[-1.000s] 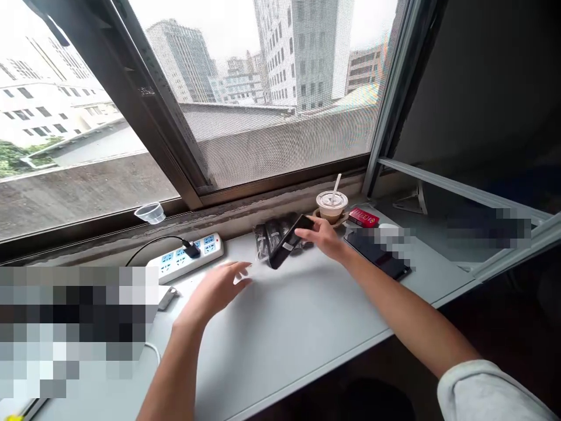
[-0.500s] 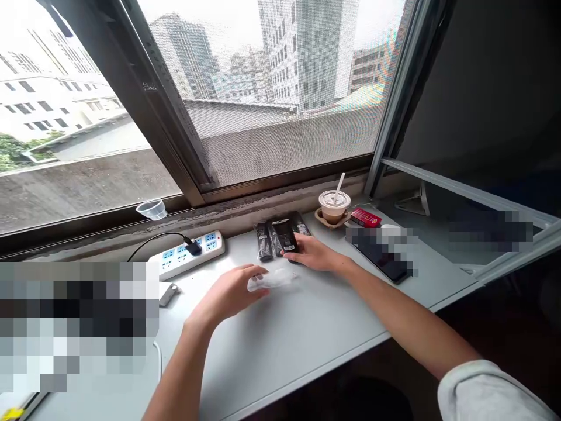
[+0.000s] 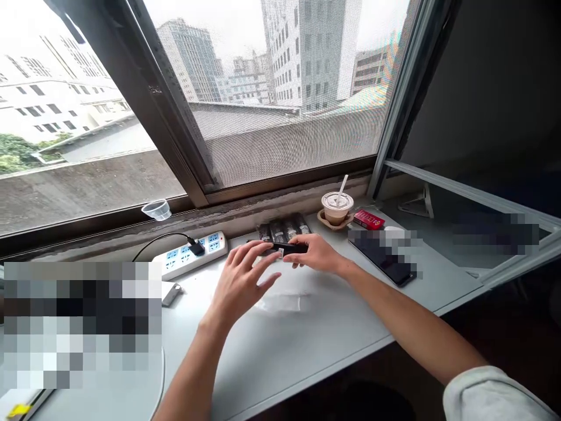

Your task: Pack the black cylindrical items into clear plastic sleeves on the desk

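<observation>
1. The right hand (image 3: pixel 314 255) pinches a flat black object (image 3: pixel 289 248) between thumb and fingers, clamped near the object's right end. The object lies nearly level and edge-on to the camera, with a small white label (image 3: pixel 280 252) on its side.
2. The left hand (image 3: pixel 242 282) is curved, with its fingers (image 3: pixel 258 252) spread and reaching to the object's left end. They are at or just over that end, but whether they grip it, I cannot tell.
3. The object is held just above the desk (image 3: pixel 280 362), in front of a row of black packets (image 3: pixel 283 230) that lie side by side near the window ledge.
4. A clear plastic film (image 3: pixel 280 303) lies flat on the desk just below the hands.
5. Left of the hands sits a white power strip (image 3: pixel 188 256) with a black plug (image 3: pixel 196 247) in it and a black cable (image 3: pixel 158 238) curving away. A small silver object (image 3: pixel 170 293) lies nearer the person, beside a pixelated patch (image 3: pixel 79 324) that hides whatever is there.
6. To the right, an iced drink (image 3: pixel 337 207) with a straw stands in a brown holder (image 3: pixel 333 221), beside a red box (image 3: pixel 369 220). Nearer the person lies a black phone (image 3: pixel 381 263), partly pixelated.
7. A small clear cup (image 3: pixel 156 209) stands on the window ledge, behind the power strip.
</observation>
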`<action>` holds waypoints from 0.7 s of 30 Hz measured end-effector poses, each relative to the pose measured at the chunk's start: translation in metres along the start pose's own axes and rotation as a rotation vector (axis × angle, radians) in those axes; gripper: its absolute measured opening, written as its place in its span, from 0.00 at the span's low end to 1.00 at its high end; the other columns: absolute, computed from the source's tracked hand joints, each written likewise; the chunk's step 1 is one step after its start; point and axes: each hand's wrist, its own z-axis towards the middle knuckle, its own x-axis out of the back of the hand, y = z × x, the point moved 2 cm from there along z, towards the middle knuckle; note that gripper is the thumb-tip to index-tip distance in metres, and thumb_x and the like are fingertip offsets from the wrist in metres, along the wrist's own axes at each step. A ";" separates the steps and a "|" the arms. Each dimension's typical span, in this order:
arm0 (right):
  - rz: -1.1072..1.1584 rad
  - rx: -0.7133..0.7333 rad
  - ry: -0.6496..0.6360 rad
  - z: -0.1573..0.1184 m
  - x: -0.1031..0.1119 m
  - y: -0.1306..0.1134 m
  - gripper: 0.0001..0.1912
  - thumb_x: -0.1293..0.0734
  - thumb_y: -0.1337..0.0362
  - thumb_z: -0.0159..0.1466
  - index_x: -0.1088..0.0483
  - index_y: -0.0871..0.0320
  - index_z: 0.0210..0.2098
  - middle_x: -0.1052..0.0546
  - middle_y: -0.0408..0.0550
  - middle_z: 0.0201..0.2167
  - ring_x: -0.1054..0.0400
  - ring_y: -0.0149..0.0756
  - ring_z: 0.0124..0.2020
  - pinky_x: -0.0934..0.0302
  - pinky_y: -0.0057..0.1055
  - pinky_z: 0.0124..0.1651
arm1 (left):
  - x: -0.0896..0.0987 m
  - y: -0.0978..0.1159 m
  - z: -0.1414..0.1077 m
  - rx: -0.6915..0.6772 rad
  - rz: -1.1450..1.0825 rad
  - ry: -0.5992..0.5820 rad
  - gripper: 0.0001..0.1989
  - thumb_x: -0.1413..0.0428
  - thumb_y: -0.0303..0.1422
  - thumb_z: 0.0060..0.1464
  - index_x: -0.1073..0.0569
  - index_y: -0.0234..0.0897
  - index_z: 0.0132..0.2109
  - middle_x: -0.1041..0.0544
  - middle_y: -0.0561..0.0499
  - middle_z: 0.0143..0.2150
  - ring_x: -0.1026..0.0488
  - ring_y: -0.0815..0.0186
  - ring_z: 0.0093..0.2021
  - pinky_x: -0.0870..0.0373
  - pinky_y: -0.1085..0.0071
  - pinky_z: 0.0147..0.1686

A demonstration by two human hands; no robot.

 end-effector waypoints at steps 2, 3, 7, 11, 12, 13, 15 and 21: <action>0.065 -0.003 -0.088 -0.001 -0.005 -0.002 0.20 0.22 0.50 0.58 0.23 0.58 0.41 0.19 0.49 0.32 0.22 0.39 0.32 0.31 0.30 0.31 | -0.005 0.002 0.002 -0.055 0.048 -0.025 0.20 0.42 0.35 0.67 0.29 0.47 0.65 0.26 0.45 0.64 0.35 0.52 0.67 0.40 0.49 0.67; 0.087 -0.006 -0.128 -0.002 -0.008 -0.003 0.19 0.22 0.51 0.59 0.23 0.58 0.41 0.19 0.49 0.32 0.21 0.39 0.32 0.31 0.30 0.32 | -0.007 0.003 0.002 -0.067 0.059 -0.049 0.20 0.43 0.33 0.68 0.29 0.48 0.65 0.26 0.45 0.64 0.34 0.52 0.66 0.41 0.49 0.68; 0.135 -0.013 -0.230 -0.005 -0.014 -0.006 0.18 0.24 0.53 0.61 0.21 0.59 0.44 0.18 0.49 0.35 0.20 0.40 0.36 0.28 0.30 0.34 | -0.012 0.002 0.001 -0.043 0.058 -0.130 0.20 0.47 0.29 0.70 0.29 0.51 0.65 0.24 0.46 0.60 0.28 0.55 0.59 0.34 0.52 0.60; 0.161 -0.026 -0.280 -0.007 -0.014 -0.007 0.23 0.26 0.55 0.63 0.23 0.56 0.56 0.17 0.50 0.38 0.20 0.41 0.39 0.27 0.32 0.38 | -0.012 0.001 0.000 -0.018 0.031 -0.163 0.20 0.48 0.30 0.70 0.29 0.52 0.65 0.24 0.45 0.59 0.28 0.54 0.57 0.33 0.53 0.56; 0.144 -0.026 -0.268 -0.006 -0.013 -0.006 0.26 0.26 0.54 0.63 0.25 0.55 0.58 0.17 0.50 0.39 0.20 0.40 0.38 0.27 0.32 0.37 | -0.012 0.000 0.000 -0.015 0.018 -0.169 0.20 0.48 0.31 0.70 0.29 0.52 0.65 0.24 0.45 0.59 0.28 0.54 0.57 0.33 0.53 0.56; 0.104 -0.016 -0.238 -0.006 -0.011 -0.005 0.27 0.25 0.54 0.62 0.26 0.54 0.59 0.18 0.49 0.39 0.21 0.40 0.37 0.28 0.32 0.36 | -0.012 -0.001 -0.001 -0.007 0.006 -0.174 0.20 0.47 0.31 0.70 0.29 0.51 0.65 0.24 0.45 0.59 0.28 0.54 0.57 0.33 0.53 0.56; -0.034 0.035 -0.126 -0.004 -0.006 -0.001 0.28 0.23 0.52 0.59 0.25 0.52 0.57 0.18 0.48 0.40 0.23 0.38 0.36 0.30 0.31 0.36 | -0.013 -0.007 -0.003 0.024 -0.010 -0.183 0.21 0.47 0.32 0.70 0.31 0.51 0.67 0.24 0.45 0.60 0.28 0.53 0.57 0.33 0.53 0.56; -0.242 0.060 0.005 0.003 0.006 0.013 0.20 0.25 0.50 0.61 0.20 0.55 0.47 0.21 0.45 0.31 0.29 0.37 0.32 0.37 0.32 0.35 | -0.015 -0.031 -0.016 0.149 0.015 -0.201 0.22 0.45 0.34 0.68 0.31 0.47 0.66 0.23 0.44 0.60 0.27 0.49 0.56 0.32 0.50 0.54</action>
